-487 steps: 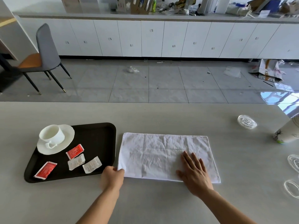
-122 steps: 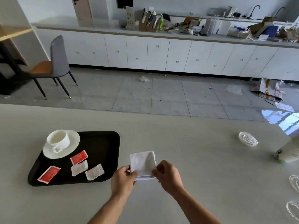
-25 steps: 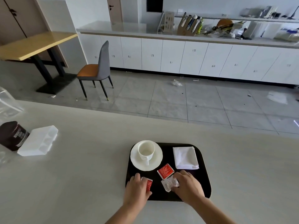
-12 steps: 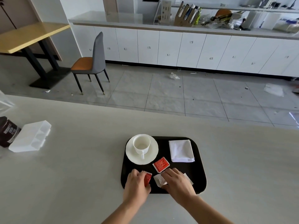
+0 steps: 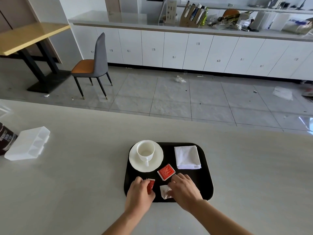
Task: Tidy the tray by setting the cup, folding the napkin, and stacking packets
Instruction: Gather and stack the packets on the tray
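Note:
A black tray (image 5: 205, 177) lies on the pale table. A white cup (image 5: 145, 151) stands on a white saucer (image 5: 157, 162) at its far left. A folded white napkin (image 5: 187, 157) rests at its far right. One red packet (image 5: 166, 172) lies flat near the tray's middle. My left hand (image 5: 138, 195) grips a second red packet (image 5: 150, 186), tilted on edge, at the tray's near left. My right hand (image 5: 183, 190) covers and pinches a white packet (image 5: 164, 191) at the near middle. Anything further under that hand is hidden.
A clear plastic compartment box (image 5: 28, 144) and a dark brown cocoa container (image 5: 5, 139) sit at the table's far left. The table's far edge (image 5: 152, 116) drops to a tiled floor, with a grey chair (image 5: 94, 65) and white cabinets beyond.
The folded napkin moved from my hands onto the tray. Over the last second both hands stayed on the packets; the left tilts its red packet more upright, the right has drawn the white one slightly inward.

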Motion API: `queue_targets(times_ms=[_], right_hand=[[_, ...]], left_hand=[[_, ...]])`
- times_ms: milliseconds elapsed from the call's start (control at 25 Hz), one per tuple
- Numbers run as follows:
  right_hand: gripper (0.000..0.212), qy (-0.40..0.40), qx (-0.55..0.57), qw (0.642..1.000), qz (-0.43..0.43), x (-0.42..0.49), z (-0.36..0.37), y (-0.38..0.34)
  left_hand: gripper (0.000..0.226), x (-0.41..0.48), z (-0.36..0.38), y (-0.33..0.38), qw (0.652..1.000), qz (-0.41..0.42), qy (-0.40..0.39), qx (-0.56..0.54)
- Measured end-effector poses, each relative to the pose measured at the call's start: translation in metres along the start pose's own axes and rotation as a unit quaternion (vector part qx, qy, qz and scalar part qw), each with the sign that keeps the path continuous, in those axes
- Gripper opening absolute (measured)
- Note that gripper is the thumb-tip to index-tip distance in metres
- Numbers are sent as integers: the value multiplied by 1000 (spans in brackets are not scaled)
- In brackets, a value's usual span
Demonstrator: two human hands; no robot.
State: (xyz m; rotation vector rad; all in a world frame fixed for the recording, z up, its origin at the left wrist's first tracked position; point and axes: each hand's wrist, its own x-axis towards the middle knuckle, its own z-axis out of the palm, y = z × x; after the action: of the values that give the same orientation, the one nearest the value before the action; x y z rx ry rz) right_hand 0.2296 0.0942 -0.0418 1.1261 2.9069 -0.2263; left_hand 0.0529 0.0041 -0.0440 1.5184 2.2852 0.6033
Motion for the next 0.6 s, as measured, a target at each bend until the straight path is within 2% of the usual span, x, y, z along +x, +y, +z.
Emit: queue_targets(times_ms=[120,240,360,520,600], right_hand=[[6,-20,15,999,-25,1,2,8],[17,-18,24,999,-19,-3,-2,25],[19,23,53,998,-22,-7,-5,30],[36,-59,66,989,-123,-7,5,6],[37,-45,27,991,-126,-17,5,19]], left_hand=[[37,-1,1,-3,1000,10,-4,15],[33,-3,3,-4,999,25,-2,30],[31,-4,6,-5,999,33,-5,39],[28,-4,8,-7,999,24,-12,38],[26,-3,7,-10,999,24,-9,41]])
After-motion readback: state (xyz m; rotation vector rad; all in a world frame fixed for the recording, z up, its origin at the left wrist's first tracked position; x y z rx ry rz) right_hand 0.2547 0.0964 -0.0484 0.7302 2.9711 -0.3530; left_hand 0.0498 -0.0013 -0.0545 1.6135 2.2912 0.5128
